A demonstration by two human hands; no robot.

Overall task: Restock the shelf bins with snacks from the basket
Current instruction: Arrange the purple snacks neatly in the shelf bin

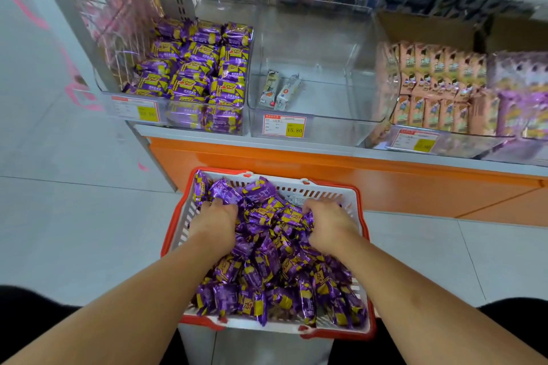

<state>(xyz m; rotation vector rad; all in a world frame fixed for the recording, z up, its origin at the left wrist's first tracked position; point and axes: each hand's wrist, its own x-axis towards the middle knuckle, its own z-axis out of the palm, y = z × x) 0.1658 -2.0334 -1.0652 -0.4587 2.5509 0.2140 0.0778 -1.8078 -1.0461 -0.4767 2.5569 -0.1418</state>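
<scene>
A red-rimmed white basket [347, 195] sits low in front of me, heaped with purple-and-yellow snack packets [267, 264]. My left hand [215, 221] is dug into the pile at the basket's far left, fingers curled round packets. My right hand [329, 222] is in the far right of the pile, fingers buried among packets in the same way. On the shelf above, the left clear bin [175, 115] holds the same purple packets, nearly full.
The middle clear bin [311, 124] holds only two grey snack bars [280, 90]. The right bin [385, 127] is packed with pink packets, purple ones beyond. An orange shelf base [326, 175] stands behind the basket. Grey tiled floor lies to the left.
</scene>
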